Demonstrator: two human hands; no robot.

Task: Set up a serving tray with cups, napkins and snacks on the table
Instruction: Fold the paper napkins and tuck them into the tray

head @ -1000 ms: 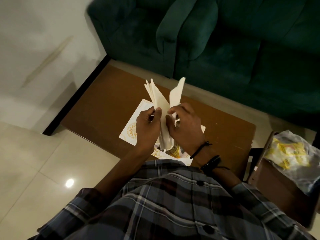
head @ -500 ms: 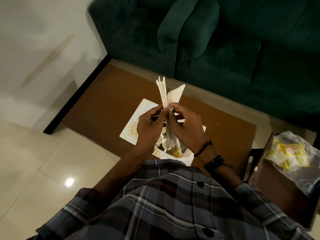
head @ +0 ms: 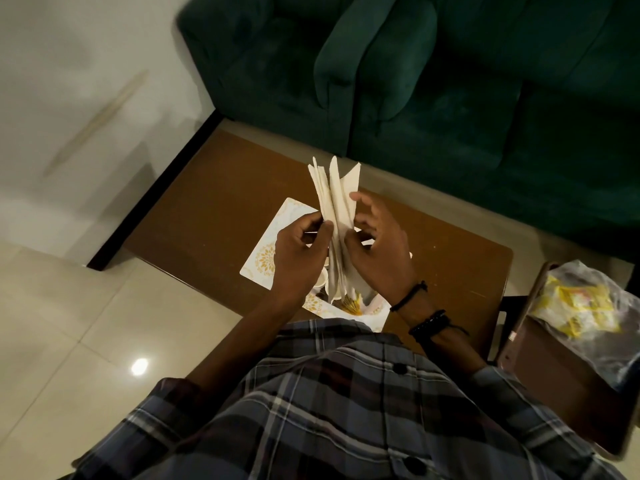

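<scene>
A stack of white paper napkins (head: 334, 202) stands on edge above the tray, its top fanned apart. My left hand (head: 298, 254) pinches the stack from the left. My right hand (head: 379, 251) is at its right side, thumb and lower fingers on the napkins, upper fingers spread. Below them lies a white serving tray (head: 266, 251) with gold floral print on the brown table (head: 214, 216). Small white cups (head: 323, 280) show on the tray under my hands, mostly hidden.
A dark green sofa (head: 450, 81) runs along the table's far side. At the right, a brown side table (head: 554, 386) holds a clear plastic bag of yellow snack packets (head: 581, 306). Pale floor tiles (head: 69, 323) lie to the left.
The napkin stack has fanned wider at the top, and my right hand's upper fingers have lifted and spread off it. My left hand keeps its pinch.
</scene>
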